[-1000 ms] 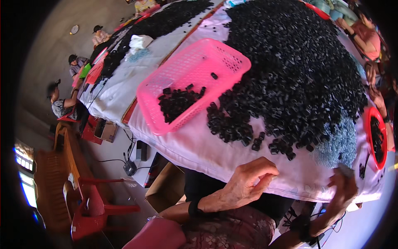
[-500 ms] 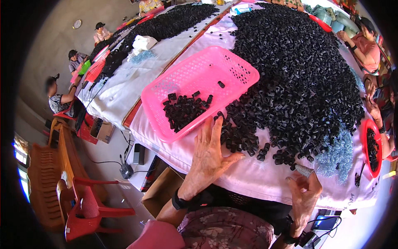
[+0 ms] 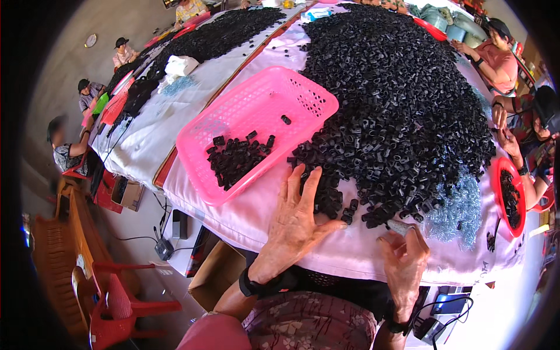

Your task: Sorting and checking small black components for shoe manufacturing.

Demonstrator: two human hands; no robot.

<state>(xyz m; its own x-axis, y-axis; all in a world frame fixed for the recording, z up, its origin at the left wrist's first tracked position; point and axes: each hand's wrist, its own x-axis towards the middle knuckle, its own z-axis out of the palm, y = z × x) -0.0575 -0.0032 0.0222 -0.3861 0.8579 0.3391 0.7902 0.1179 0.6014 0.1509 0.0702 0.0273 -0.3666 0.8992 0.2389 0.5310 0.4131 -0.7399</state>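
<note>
My left hand (image 3: 300,213) lies with fingers and thumb spread at the near edge of a large heap of small black plastic pieces (image 3: 402,99). Its fingertips reach in among the loose pieces, right of a pink plastic basket (image 3: 198,181). Inside the basket is a cluster of the same black pieces, with one or two apart from it. My right hand (image 3: 406,256) is closed around a short, thick grey rod (image 3: 401,227) that looks wrapped. The rod's far end meets the black pieces at the heap's front edge; what it is exactly, I cannot make out.
Small clear-bluish pieces (image 3: 458,207) are piled right of my right hand. Beyond them stands a red bowl (image 3: 512,195) of black pieces. People sit along the right side and at another table at left. A red plastic chair (image 3: 119,297) stands on the floor at lower left.
The whole view has shifted, so the scene sits further left. My left hand has moved right, away from the basket's rim toward the black pieces. My right hand still holds the grey rod.
</note>
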